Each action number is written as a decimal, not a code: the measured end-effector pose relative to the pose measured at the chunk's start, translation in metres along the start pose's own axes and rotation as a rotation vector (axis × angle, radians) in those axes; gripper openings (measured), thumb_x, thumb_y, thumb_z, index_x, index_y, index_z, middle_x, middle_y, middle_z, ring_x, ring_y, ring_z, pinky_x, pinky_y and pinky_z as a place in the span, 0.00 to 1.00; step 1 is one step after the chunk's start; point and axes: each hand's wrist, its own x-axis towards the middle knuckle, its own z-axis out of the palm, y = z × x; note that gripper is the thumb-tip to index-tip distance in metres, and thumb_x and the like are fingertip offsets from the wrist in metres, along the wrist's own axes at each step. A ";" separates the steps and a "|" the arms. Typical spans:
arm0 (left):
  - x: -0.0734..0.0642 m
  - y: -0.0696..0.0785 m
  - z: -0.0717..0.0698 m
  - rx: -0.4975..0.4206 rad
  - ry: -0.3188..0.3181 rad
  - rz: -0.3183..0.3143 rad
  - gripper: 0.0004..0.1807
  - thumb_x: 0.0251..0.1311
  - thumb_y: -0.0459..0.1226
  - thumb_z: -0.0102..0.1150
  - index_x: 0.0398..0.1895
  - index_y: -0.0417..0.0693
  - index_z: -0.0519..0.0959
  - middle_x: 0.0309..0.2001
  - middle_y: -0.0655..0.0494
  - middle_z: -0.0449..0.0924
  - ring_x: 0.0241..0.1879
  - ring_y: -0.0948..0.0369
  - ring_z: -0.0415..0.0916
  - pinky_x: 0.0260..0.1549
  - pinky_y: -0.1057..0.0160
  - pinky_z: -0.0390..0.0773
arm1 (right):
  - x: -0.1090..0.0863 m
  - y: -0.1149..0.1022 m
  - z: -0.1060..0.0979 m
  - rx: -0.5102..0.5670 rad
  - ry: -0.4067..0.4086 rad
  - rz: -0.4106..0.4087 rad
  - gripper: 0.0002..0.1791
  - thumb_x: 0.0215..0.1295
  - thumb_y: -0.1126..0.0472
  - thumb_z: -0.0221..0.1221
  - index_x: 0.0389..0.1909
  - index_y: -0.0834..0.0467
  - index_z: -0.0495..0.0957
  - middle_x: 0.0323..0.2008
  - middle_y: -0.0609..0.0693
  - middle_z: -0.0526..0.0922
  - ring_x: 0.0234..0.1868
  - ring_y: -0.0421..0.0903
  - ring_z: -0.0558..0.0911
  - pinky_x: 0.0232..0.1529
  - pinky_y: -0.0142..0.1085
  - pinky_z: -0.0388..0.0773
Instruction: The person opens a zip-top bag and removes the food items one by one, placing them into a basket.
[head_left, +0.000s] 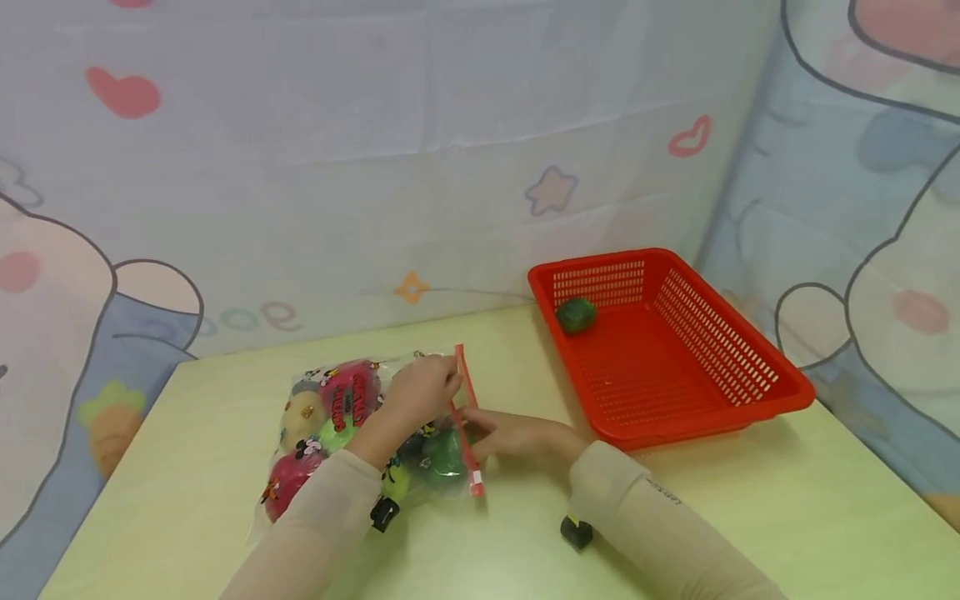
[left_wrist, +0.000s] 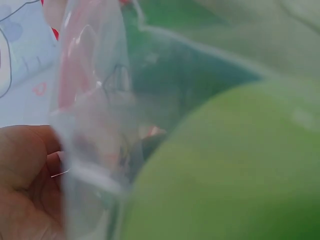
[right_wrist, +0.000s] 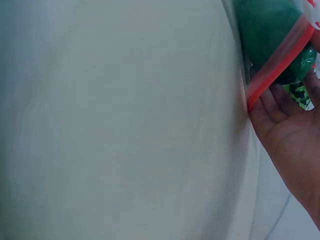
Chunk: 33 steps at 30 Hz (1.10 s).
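A clear zip bag (head_left: 352,433) with printed cartoon figures and a red zip strip (head_left: 467,400) lies on the table. Inside it, red, yellow and green round things show through the plastic. My left hand (head_left: 426,387) pinches the upper side of the bag's mouth by the strip. From the right, my right hand (head_left: 502,432) reaches into the mouth, thumb and fingers apart. Its fingers pass behind the strip, close to a dark green wrapped thing (right_wrist: 270,35); a firm grip on it is not visible. A large light green round thing (left_wrist: 240,170) fills much of the left wrist view.
A red plastic basket (head_left: 675,421) with slotted sides stands at the back right of the table. One dark green round thing (head_left: 576,316) lies in its left corner. Cartoon-printed cloth (head_left: 360,192) hangs behind the table and on both sides.
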 end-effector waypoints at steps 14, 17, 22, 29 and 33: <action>-0.002 -0.006 0.000 -0.008 -0.017 -0.008 0.18 0.66 0.38 0.47 0.15 0.48 0.63 0.16 0.56 0.58 0.17 0.62 0.53 0.17 0.67 0.54 | -0.037 -0.049 0.013 -0.707 0.449 0.018 0.27 0.53 0.57 0.58 0.57 0.43 0.71 0.42 0.53 0.73 0.37 0.44 0.72 0.33 0.35 0.71; -0.004 -0.009 0.002 -0.008 -0.027 -0.023 0.18 0.65 0.39 0.47 0.16 0.48 0.64 0.16 0.56 0.59 0.17 0.62 0.55 0.18 0.67 0.56 | -0.053 -0.068 0.014 -0.788 0.475 -0.016 0.27 0.53 0.57 0.58 0.57 0.43 0.71 0.44 0.53 0.73 0.38 0.44 0.73 0.33 0.34 0.72; -0.007 -0.010 0.004 -0.021 -0.044 -0.051 0.16 0.65 0.39 0.48 0.17 0.48 0.65 0.17 0.56 0.63 0.18 0.61 0.59 0.18 0.66 0.59 | -0.077 -0.105 -0.006 -0.813 0.492 -0.080 0.27 0.56 0.54 0.58 0.59 0.42 0.69 0.47 0.50 0.75 0.40 0.42 0.73 0.35 0.32 0.72; -0.004 -0.005 0.000 -0.036 -0.023 -0.022 0.19 0.65 0.38 0.48 0.14 0.48 0.62 0.15 0.57 0.58 0.17 0.62 0.54 0.18 0.66 0.56 | -0.095 -0.122 -0.098 -0.592 0.673 0.057 0.30 0.59 0.51 0.59 0.63 0.45 0.64 0.55 0.53 0.74 0.52 0.52 0.74 0.49 0.45 0.73; -0.001 -0.003 -0.001 -0.036 -0.023 0.004 0.20 0.65 0.38 0.47 0.14 0.49 0.61 0.15 0.57 0.57 0.17 0.62 0.53 0.18 0.67 0.55 | -0.103 -0.107 -0.154 -0.513 0.747 0.220 0.32 0.62 0.53 0.55 0.66 0.51 0.58 0.62 0.60 0.66 0.58 0.57 0.69 0.55 0.52 0.67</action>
